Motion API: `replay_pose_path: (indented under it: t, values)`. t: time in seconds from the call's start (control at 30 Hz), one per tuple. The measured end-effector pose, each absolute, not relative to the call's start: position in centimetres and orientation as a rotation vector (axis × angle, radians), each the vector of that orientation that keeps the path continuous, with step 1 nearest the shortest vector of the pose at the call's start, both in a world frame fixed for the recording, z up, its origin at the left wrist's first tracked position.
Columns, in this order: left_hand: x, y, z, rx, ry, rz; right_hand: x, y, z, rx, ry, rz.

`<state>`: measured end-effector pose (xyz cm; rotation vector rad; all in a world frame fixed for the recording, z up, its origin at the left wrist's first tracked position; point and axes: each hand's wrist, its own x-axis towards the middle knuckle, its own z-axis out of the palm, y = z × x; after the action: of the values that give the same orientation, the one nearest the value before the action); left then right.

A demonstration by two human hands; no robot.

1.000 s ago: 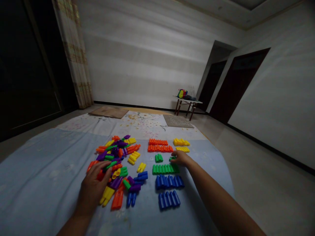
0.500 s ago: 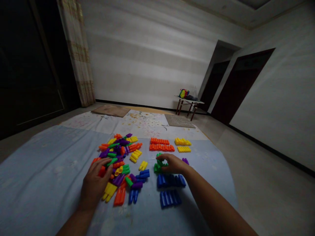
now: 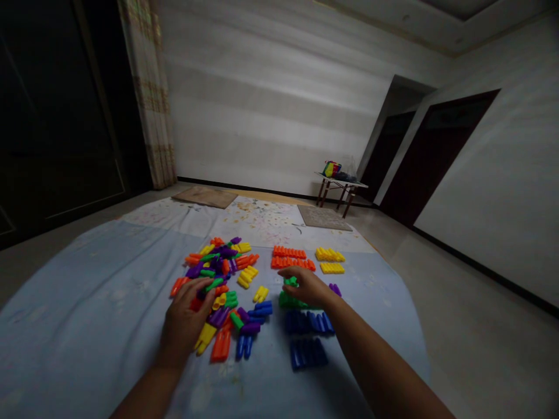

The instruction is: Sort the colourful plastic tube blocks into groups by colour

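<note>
A mixed pile of plastic pieces in orange, yellow, green, purple and blue lies left of centre. At its near left edge is my left hand, its fingers curled around a green piece. My right hand is over the green pieces on the right, with thumb and fingers closed on a green piece. Below that hand lie two rows of blue pieces. Farther back are orange rows and yellow rows. Purple pieces show beside my right wrist.
A pale blue cloth covers the round table. Two flat mats, one brown and one grey, lie at its far edge. A small side table with a colourful bag stands by the wall.
The view has shifted slightly, moving the scene rightward. My right hand has come a little lower over the green pieces. My left hand stays at the pile's edge.
</note>
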<state>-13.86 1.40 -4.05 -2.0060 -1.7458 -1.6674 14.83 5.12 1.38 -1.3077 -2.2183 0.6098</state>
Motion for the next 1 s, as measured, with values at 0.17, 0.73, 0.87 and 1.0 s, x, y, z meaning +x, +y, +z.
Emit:
replay_pose_path:
  t: [0.17,0.73,0.87,1.0]
  values:
    - [-12.9,0.9,-3.9,-2.050,-1.782,-1.646,9.7,4.5,2.1,-1.169,-2.195,0.683]
    - [-12.4,0.5,-3.9,-2.306,-1.740,-1.501,7.9,4.8,0.9,-1.215,-1.996,0.791]
    - [-13.9,1.2,-4.2,-2.025,-1.794,-1.601,14.2,4.9,0.5,-1.333,-1.986,0.685]
    - [-14.8,1.5,-4.3,-1.867,-1.864,-1.681,18.7,4.5,-0.3,-1.462,-2.079,0.648]
